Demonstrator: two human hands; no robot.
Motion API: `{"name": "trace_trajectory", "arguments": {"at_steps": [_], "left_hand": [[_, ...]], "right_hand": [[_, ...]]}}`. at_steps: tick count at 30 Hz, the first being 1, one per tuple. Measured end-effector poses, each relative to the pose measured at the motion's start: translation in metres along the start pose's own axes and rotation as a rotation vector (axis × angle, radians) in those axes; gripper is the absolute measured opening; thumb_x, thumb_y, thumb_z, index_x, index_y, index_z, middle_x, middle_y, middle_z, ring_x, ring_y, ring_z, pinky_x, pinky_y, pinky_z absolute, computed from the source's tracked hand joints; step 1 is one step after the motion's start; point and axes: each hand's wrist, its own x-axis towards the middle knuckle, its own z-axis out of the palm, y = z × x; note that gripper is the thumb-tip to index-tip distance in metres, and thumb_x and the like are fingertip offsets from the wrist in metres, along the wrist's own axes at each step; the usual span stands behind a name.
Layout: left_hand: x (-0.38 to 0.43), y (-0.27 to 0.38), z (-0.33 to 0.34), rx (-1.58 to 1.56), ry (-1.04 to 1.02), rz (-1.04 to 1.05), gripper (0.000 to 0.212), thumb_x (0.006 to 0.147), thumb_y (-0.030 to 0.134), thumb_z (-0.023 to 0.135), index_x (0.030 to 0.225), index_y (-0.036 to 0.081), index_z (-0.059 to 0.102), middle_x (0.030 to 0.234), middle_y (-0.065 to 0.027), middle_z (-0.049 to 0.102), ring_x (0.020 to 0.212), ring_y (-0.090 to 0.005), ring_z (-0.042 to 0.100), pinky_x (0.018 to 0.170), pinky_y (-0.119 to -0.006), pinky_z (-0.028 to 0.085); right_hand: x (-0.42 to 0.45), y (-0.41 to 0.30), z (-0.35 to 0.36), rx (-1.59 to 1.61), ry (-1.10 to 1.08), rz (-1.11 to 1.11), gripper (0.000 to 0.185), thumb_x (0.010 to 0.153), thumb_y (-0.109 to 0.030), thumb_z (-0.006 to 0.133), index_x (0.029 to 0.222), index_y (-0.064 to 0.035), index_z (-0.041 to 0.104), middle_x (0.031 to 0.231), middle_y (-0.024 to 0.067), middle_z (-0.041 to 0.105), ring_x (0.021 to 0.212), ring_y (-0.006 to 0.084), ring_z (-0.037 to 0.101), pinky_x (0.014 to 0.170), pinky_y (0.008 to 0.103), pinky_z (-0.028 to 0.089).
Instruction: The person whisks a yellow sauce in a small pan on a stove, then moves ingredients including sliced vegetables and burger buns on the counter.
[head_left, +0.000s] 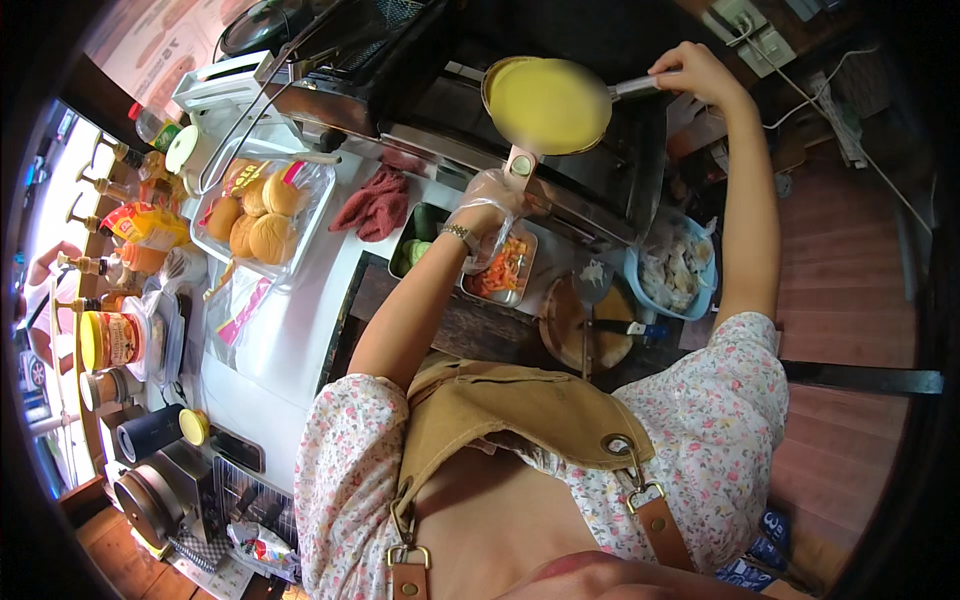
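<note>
A round pan (495, 124) with a browned rim is held over the stove; its yellow contents or surface (555, 105) look blurred. My right hand (694, 71) grips the metal handle (637, 88) on its right side. My left hand (491, 199), in a clear plastic glove and with a wristwatch (461, 235), is closed around a pinkish handle (520, 163) that meets the pan's lower edge; whether it belongs to the pan or to a separate utensil I cannot tell. Beneath the left hand are metal trays of chopped tomato (502, 274) and sliced cucumber (412, 255).
A tray of burger buns (259, 217) and a red cloth (375, 206) lie left. A spatula (592, 285) and a knife (630, 328) rest on a round wooden board (555, 322). Beside them stands a blue basket (645, 289) with plastic bags. Pump bottles line the far left.
</note>
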Motion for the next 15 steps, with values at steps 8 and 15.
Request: {"name": "trace_trajectory", "arguments": {"at_steps": [8, 15], "left_hand": [[-0.008, 0.010, -0.004, 0.074, 0.028, -0.009, 0.032, 0.059, 0.021, 0.065, 0.080, -0.002, 0.059, 0.079, -0.0210, 0.058, 0.076, -0.0329, 0.057, 0.066, -0.035, 0.044], [-0.011, 0.013, -0.006, 0.053, 0.021, -0.023, 0.031, 0.060, 0.021, 0.065, 0.081, -0.001, 0.060, 0.080, -0.0214, 0.058, 0.076, -0.0339, 0.057, 0.066, -0.035, 0.044]], "right_hand": [[0.003, 0.000, 0.002, -0.028, 0.035, -0.022, 0.025, 0.063, -0.015, 0.063, 0.084, -0.0017, 0.063, 0.063, 0.0120, 0.060, 0.053, 0.0158, 0.057, 0.052, 0.0256, 0.045], [0.001, -0.005, -0.004, -0.094, 0.032, -0.043, 0.024, 0.063, -0.014, 0.062, 0.084, -0.0021, 0.064, 0.063, 0.0115, 0.060, 0.050, 0.0130, 0.057, 0.049, 0.0242, 0.044]]}}
